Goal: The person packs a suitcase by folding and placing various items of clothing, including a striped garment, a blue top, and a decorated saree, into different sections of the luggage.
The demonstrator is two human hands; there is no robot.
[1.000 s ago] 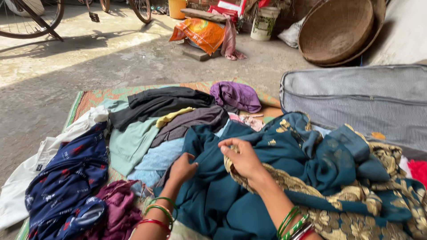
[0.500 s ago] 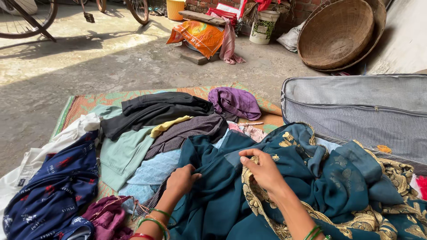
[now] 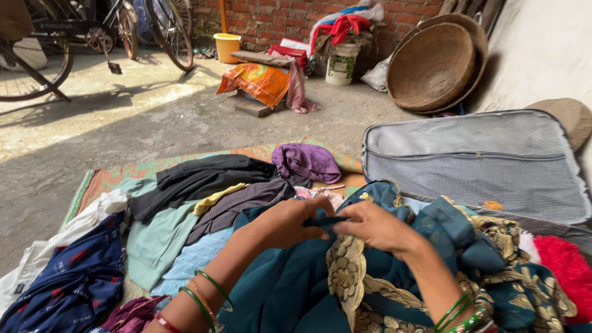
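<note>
Both hands, left hand [image 3: 288, 223] & right hand [image 3: 376, 227], closed pinching teal gold-trimmed cloth [image 3: 296, 290] edge.

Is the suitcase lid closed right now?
No, the suitcase lies open, its striped lining showing, behind both hands, left hand and right hand, which grip the teal cloth.

Bicycle [image 3: 37, 55] cut off (top left), teal cloth [image 3: 296, 290] cropped below

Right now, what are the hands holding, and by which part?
Both the left hand and right hand pinch the teal cloth with gold border along its plain upper edge, fingertips close together.
</note>
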